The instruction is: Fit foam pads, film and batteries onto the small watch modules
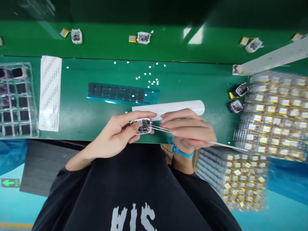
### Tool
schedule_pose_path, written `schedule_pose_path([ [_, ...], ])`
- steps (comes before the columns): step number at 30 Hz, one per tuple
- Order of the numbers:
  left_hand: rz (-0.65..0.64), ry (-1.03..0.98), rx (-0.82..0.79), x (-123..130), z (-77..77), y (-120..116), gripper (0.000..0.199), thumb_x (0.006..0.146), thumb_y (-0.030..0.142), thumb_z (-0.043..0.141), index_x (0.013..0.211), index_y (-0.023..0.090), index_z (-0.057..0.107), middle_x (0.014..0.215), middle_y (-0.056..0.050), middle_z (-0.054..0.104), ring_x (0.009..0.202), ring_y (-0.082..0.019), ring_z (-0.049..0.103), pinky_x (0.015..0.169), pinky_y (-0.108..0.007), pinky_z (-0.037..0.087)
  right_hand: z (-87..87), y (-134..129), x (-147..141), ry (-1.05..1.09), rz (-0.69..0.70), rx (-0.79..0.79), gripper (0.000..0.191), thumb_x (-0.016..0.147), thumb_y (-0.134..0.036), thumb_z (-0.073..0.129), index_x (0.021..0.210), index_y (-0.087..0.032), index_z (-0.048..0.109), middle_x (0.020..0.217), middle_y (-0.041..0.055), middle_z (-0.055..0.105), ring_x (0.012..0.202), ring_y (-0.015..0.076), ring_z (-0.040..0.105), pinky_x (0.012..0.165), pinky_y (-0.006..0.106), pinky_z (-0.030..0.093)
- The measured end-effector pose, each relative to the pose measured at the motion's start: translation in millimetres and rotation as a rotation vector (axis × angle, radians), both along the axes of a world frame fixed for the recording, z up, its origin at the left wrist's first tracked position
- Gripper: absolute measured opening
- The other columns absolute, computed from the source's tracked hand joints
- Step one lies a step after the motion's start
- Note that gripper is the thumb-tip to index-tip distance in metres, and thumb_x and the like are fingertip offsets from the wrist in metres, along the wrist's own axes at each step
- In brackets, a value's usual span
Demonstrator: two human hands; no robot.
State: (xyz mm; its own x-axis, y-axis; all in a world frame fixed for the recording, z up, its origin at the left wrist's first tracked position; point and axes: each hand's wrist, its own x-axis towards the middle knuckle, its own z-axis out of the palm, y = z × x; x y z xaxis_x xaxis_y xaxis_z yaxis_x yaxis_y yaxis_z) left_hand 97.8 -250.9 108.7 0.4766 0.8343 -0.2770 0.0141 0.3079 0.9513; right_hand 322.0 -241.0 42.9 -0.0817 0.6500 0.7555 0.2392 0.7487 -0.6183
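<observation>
My left hand (113,136) is closed around a small white-cased electronic device (145,127), its circuit board facing up. The thumb lies across part of the board and hides it. From the right, my right hand (190,128), slightly blurred, grips long thin white tweezers (229,147). Their two tips reach the right edge of the device; whether they pinch anything there is too small to tell. Just beyond both hands lies a white sheet (190,107) with a rounded end. Behind it rests a teal strip (110,93) bearing rows of dark pieces.
Small white tabs (149,74) are scattered over the green table (192,83). Device units (143,38) with yellow batteries sit on the green surface behind. Clear trays (271,112) stack at right; a compartment tray (18,99) and white printed sheet (50,93) lie left.
</observation>
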Motion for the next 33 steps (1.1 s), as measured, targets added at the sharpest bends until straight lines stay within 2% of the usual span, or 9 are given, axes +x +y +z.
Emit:
schedule_pose_path([
  [1,0.025,-0.006,-0.002,0.5,-1.5,1.1,0.031,0.105,0.026,0.061,0.128,0.013,0.077,0.085,-0.007,0.071,0.053,-0.008,0.046,0.048,-0.022,0.038,4.7,2.6,-3.6,0.226,-0.019,0.227,0.039,0.113,-0.046,0.043,0.103,-0.035,0.078,0.078,-0.0038,0.073,0.056,0.0147,0.067,0.044,0.030,0.058],
  [3,0.070,-0.017,0.011,1.8,-4.4,3.1,0.030,0.104,0.030,0.066,0.124,0.013,0.079,0.088,-0.009,0.074,0.051,-0.006,0.042,0.045,-0.022,0.035,13.9,2.9,-6.2,0.364,-0.122,0.201,0.033,0.111,-0.040,0.051,0.107,-0.033,0.083,0.085,-0.0025,0.071,0.051,0.0127,0.060,0.039,0.030,0.051],
  [6,0.114,-0.043,0.044,3.7,-7.5,5.2,0.027,0.103,0.034,0.069,0.114,0.013,0.082,0.085,-0.009,0.074,0.051,-0.007,0.044,0.043,-0.021,0.032,22.4,-4.3,-0.7,0.018,-0.151,0.093,0.030,0.111,-0.033,0.052,0.128,-0.037,0.077,0.067,-0.0050,0.065,0.043,0.0138,0.049,0.038,0.031,0.042],
  [10,0.162,-0.007,0.080,4.6,-10.2,5.5,0.022,0.101,0.033,0.071,0.108,0.018,0.085,0.075,-0.004,0.070,0.049,-0.007,0.042,0.042,-0.022,0.031,23.0,-7.6,2.3,-0.436,-0.091,0.105,0.033,0.099,-0.015,0.070,0.129,-0.028,0.075,0.077,-0.0038,0.076,0.058,0.0142,0.067,0.052,0.030,0.051],
  [14,0.159,0.043,0.130,2.4,-10.6,5.8,0.021,0.101,0.030,0.068,0.105,0.019,0.085,0.065,0.000,0.062,0.047,-0.008,0.038,0.043,-0.023,0.028,21.3,-2.8,-2.0,-0.531,-0.041,0.152,0.028,0.101,-0.018,0.069,0.127,-0.027,0.077,0.097,0.0002,0.083,0.074,0.0169,0.077,0.061,0.029,0.060],
  [18,0.127,0.108,0.195,1.0,-7.4,7.7,0.019,0.101,0.025,0.064,0.107,0.018,0.081,0.075,-0.001,0.069,0.057,-0.011,0.052,0.052,-0.024,0.040,17.3,-0.5,-1.6,-0.552,0.014,0.090,0.033,0.103,-0.021,0.066,0.132,-0.034,0.076,0.109,-0.0013,0.084,0.078,0.0177,0.079,0.061,0.029,0.062],
  [25,0.173,0.010,0.174,4.7,-16.2,7.0,0.015,0.098,0.024,0.070,0.106,0.021,0.058,0.081,0.002,0.063,0.067,-0.011,0.057,0.062,-0.023,0.048,7.2,4.7,-5.5,-0.582,-0.046,0.155,0.030,0.103,-0.019,0.068,0.131,-0.029,0.074,0.107,-0.0003,0.085,0.074,0.0138,0.077,0.056,0.027,0.056],
  [28,0.194,0.045,0.170,4.7,-18.9,5.3,0.015,0.097,0.025,0.072,0.105,0.020,0.061,0.083,0.000,0.062,0.066,-0.011,0.056,0.059,-0.024,0.046,7.1,6.3,-8.9,-0.561,-0.084,0.186,0.021,0.099,-0.029,0.078,0.119,-0.025,0.075,0.098,-0.0009,0.085,0.068,0.0126,0.075,0.053,0.027,0.053],
  [33,0.205,0.137,0.215,4.1,-21.2,3.5,0.013,0.099,0.022,0.068,0.111,0.019,0.066,0.085,-0.002,0.065,0.062,-0.011,0.052,0.055,-0.025,0.041,4.4,4.2,-12.9,-0.630,-0.126,0.134,0.012,0.103,-0.024,0.070,0.113,-0.025,0.075,0.098,-0.0015,0.084,0.070,0.0112,0.073,0.053,0.026,0.048],
])
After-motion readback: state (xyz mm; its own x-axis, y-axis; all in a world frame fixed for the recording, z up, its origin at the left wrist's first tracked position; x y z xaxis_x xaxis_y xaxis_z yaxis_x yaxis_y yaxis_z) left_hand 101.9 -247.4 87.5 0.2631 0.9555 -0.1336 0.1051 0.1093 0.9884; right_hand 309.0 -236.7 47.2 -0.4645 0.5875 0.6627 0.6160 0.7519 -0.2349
